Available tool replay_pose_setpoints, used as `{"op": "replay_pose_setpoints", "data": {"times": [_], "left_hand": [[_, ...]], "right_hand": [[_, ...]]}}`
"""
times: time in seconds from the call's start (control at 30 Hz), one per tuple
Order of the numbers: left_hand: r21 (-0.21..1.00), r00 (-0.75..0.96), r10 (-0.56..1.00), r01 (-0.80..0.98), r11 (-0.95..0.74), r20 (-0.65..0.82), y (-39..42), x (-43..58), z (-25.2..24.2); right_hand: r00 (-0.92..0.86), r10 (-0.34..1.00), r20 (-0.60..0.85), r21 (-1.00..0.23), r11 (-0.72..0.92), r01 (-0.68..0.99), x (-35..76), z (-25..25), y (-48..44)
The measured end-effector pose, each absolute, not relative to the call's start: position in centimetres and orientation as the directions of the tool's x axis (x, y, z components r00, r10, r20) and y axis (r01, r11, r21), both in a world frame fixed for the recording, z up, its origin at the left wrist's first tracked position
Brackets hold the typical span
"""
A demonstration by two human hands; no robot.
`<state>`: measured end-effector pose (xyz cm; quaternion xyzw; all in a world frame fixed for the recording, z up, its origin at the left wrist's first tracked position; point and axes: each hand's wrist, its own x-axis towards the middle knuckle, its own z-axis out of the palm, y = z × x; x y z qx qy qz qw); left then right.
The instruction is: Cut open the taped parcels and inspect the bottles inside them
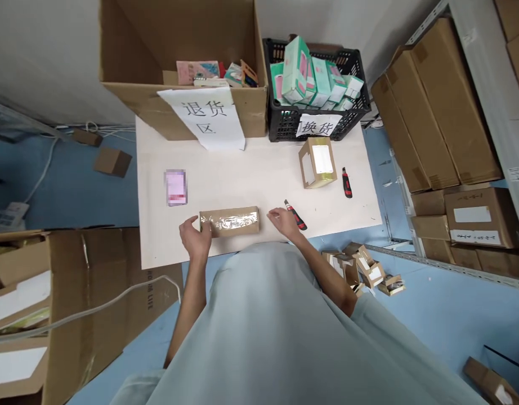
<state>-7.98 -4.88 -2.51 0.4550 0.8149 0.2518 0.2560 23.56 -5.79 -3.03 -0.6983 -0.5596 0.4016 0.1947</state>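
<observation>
A long brown box [232, 221] is lying near the front edge of the white table [242, 174]. Shiny tape is covering its top: the taping is looking done, and no cut is showing. The left hand [196, 237] is touching one end, but I cannot tell if it is gripping. The right hand [285, 223] is resting empty off the other end, just beside a red and black knife [297, 218]. Farther back, a smaller box [317, 163] is sitting closed too. Behind, a big carton [251, 112] and a black basket [280, 122] are holding more things.

Bright light — glare on taped box [236, 221]
</observation>
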Motion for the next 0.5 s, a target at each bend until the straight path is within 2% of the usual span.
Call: {"op": "replay_pose_setpoints", "data": {"times": [0.07, 0.2, 0.33, 0.5], "left_hand": [[0.678, -0.393, 0.917, 0.655, 0.333, -0.071, -3.7, -4.5, -1.8], [0.739, -0.124, 0.992, 0.668, 0.09, -0.009, -0.1, 5.2, -0.8], [0.778, 0.165, 0.985, 0.625, -0.066, -0.049, 2.9, 15.1, -1.0], [0.791, 0.359, 0.926, 0.598, -0.129, -0.121, 3.5, 22.0, -2.0]], "right_hand": [[0.159, 0.961, -0.226, -0.686, -0.272, 0.675, 27.4, -2.4, -4.5], [0.37, 0.928, -0.053, -0.601, -0.325, 0.73, 35.8, -1.8, -1.6], [0.543, 0.834, -0.093, -0.562, -0.494, 0.663, 40.4, -3.0, 1.3], [0.614, 0.766, -0.192, -0.568, -0.597, 0.567, 40.0, -5.0, 4.0]]}}
